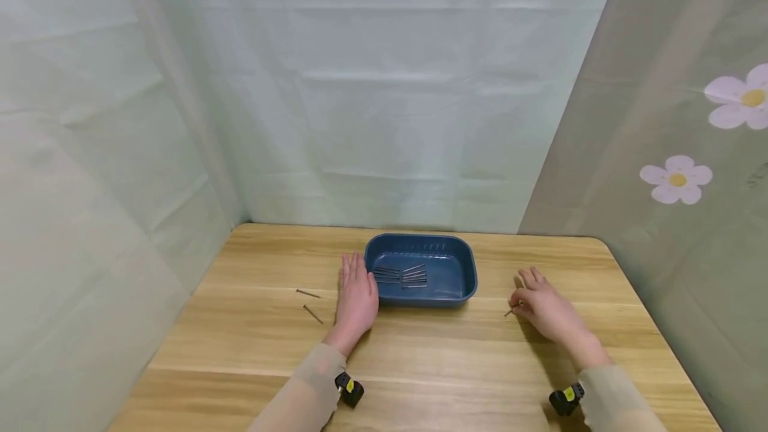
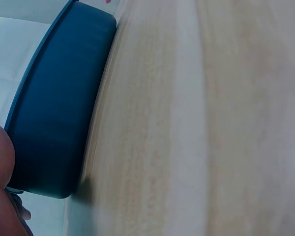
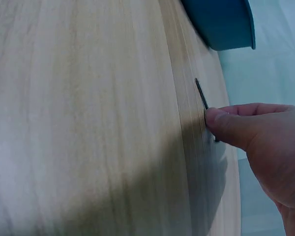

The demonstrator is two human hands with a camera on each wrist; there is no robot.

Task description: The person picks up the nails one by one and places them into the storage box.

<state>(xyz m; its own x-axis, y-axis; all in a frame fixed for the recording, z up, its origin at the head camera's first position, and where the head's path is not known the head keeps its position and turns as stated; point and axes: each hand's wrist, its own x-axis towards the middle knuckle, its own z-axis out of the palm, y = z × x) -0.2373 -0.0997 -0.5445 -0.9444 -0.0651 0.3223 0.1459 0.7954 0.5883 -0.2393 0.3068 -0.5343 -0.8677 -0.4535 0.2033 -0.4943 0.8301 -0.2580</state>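
A dark blue rectangular tray (image 1: pixel 444 292) sits toward the back of the wooden table, with several nails (image 1: pixel 414 275) laid in two groups on the left of its floor. Against the tray's left end rests my left hand (image 1: pixel 357 295), fingers extended and thumb at the rim; the left wrist view shows only part of this hand (image 2: pixel 0 157) beside the tray wall. To the right of the tray, my right hand (image 1: pixel 543 305) pinches one dark nail (image 3: pixel 201 92) between thumb and fingers, low over the tabletop. Its pointed end sticks out past the fingertips.
Two loose nails, one farther back (image 1: pixel 308 293) and one nearer (image 1: pixel 313 314), lie on the table (image 1: pixel 444 365) left of my left hand. Pale fabric (image 1: pixel 390 119) hangs behind the table and along both sides, with printed flowers at the right.
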